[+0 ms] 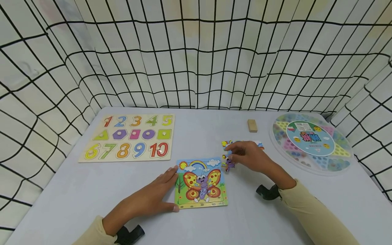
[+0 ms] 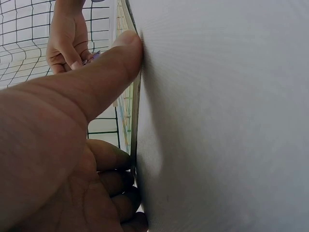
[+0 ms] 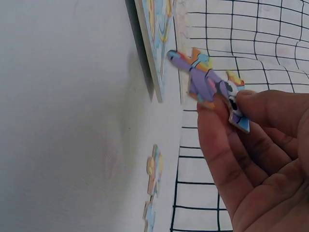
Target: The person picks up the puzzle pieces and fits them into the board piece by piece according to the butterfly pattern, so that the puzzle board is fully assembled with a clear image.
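Right wrist view: right hand (image 1: 249, 156) pinches purple puzzle piece (image 3: 203, 83) by one end, free end slanting toward butterfly board (image 1: 202, 183) just to its left, left hand (image 1: 153, 195), fingers extended, touching board's left edge.

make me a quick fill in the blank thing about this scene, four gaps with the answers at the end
1. The left hand touches the edge of a picture board showing a big winged ____.
2. The right hand pinches a puzzle piece bearing a figure coloured mainly ____.
3. On the number board, the bottom row's rightmost number is ____.
4. In the head view, the round container lies to the ____ of the wooden block.

Missing words: butterfly; purple; 10; right
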`<state>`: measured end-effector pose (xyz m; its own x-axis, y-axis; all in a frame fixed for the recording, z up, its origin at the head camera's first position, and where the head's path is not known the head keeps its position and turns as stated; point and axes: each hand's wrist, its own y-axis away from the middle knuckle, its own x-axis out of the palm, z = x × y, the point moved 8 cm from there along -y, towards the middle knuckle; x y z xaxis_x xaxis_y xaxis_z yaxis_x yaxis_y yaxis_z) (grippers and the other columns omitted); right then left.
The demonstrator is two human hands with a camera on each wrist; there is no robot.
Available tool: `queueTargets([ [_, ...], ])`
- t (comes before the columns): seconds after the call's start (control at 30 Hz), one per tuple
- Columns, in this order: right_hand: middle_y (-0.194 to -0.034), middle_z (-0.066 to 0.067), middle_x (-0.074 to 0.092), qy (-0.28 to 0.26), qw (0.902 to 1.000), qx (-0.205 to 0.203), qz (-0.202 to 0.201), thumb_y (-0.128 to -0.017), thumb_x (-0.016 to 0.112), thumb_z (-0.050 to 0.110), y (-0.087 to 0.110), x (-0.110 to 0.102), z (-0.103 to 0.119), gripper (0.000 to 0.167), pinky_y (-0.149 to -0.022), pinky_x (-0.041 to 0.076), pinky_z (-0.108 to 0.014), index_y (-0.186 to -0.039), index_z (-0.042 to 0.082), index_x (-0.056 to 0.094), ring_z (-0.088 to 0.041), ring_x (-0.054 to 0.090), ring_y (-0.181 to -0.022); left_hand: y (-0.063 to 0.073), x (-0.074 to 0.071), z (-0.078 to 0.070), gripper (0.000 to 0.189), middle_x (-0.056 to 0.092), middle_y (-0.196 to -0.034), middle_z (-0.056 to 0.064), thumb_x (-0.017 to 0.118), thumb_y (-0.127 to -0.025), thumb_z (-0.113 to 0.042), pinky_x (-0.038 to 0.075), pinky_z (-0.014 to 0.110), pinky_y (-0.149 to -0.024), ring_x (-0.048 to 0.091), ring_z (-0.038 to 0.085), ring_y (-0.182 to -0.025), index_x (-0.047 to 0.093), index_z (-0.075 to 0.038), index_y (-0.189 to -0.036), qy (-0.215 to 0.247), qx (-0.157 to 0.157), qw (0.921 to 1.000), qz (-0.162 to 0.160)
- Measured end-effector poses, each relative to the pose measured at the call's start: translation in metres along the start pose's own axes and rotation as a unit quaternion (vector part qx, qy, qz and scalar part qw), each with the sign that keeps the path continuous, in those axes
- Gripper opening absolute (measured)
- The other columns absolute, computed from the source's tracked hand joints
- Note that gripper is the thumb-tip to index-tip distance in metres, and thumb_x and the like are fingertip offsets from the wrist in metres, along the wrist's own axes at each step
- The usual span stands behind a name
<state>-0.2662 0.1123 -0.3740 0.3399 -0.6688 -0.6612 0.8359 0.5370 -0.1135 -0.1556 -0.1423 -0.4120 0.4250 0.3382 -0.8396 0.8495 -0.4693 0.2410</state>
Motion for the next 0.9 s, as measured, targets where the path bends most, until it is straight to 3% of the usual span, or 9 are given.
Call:
queueTargets([
  [0.27,-0.093,-0.006,0.068,-0.090,0.9945,-0.007,0.054,-0.093,0.061,0.001,0.002,0.011,0.009,0.023,-0.070,0.058,-0.035,-0.116,-0.003,0.067,-0.017,0.068,-0.075,-0.002,0.000,0.000,0.100,0.012,-0.162,0.006,0.081,-0.077,-0.043,0.022,0.046,-0.115,0.010,0.026,-0.147,0.029,-0.003,-0.152,-0.005,-0.003,1.0000,0.002],
  [0.4,-0.093,-0.007,0.068,-0.100,0.9918,-0.014,0.077,-0.094,0.057,-0.003,0.001,0.018,0.014,0.025,-0.072,0.058,-0.037,-0.117,-0.005,0.065,-0.017,0.068,-0.076,-0.003,0.001,0.001,0.100,0.012,-0.162,0.005,0.080,-0.077,-0.044,0.022,0.046,-0.115,0.009,0.025,-0.147,0.029,-0.003,-0.152,-0.004,-0.004,1.0000,0.003],
  [0.67,-0.094,-0.006,0.069,-0.100,0.9900,-0.019,0.097,-0.093,0.058,-0.003,-0.004,0.032,0.025,0.026,-0.072,0.058,-0.028,-0.118,-0.002,0.066,-0.015,0.069,-0.078,-0.004,0.001,0.002,0.100,0.012,-0.162,0.004,0.080,-0.077,-0.045,0.022,0.046,-0.114,0.009,0.025,-0.147,0.030,-0.004,-0.152,-0.006,-0.007,1.0000,0.002],
  [0.9,-0.091,-0.004,0.070,-0.103,0.9881,-0.018,0.112,-0.093,0.058,-0.005,-0.006,0.040,0.026,0.026,-0.070,0.058,-0.032,-0.118,-0.001,0.065,-0.016,0.070,-0.077,-0.003,0.002,0.003,0.099,0.012,-0.162,0.004,0.080,-0.077,-0.045,0.023,0.046,-0.114,0.009,0.025,-0.147,0.030,-0.004,-0.152,-0.006,-0.008,0.9999,0.002],
])
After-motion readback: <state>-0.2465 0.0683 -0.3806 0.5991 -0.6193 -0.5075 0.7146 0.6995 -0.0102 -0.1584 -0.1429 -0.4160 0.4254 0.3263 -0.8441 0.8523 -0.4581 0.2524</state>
